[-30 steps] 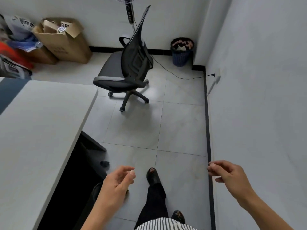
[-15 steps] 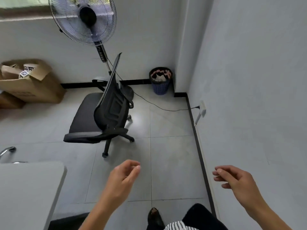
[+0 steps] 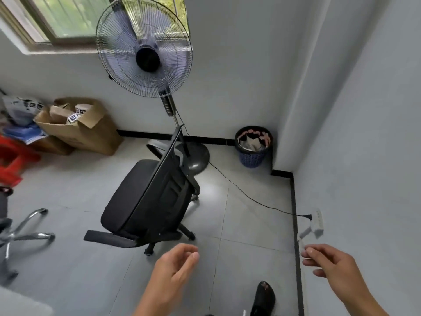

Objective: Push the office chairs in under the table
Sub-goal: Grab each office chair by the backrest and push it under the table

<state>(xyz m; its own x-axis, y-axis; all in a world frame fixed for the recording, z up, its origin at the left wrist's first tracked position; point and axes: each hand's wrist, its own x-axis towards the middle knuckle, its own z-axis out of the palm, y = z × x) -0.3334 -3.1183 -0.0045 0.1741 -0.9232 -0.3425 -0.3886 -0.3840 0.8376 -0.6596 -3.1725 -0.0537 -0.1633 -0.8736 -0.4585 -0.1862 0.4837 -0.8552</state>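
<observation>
A black office chair (image 3: 150, 201) stands on the tiled floor in the middle of the view, its backrest turned toward me and its seat facing left. My left hand (image 3: 175, 270) hovers just in front of its base, fingers loosely curled, holding nothing. My right hand (image 3: 330, 263) is out near the right wall, also loosely curled and holding nothing. A corner of the white table (image 3: 20, 304) shows at the bottom left. The chrome base of a second chair (image 3: 20, 233) pokes in at the left edge.
A standing fan (image 3: 145, 58) rises right behind the chair, its cord (image 3: 250, 199) running across the floor to a wall socket (image 3: 316, 221). A blue waste bin (image 3: 254, 145) sits in the corner. Cardboard boxes (image 3: 79, 126) and a red stool (image 3: 13, 158) line the back left.
I have walked toward the black chair; it is now much nearer and larger. The table has slid almost out of view at the bottom left. Both hands stay raised and holding nothing.
</observation>
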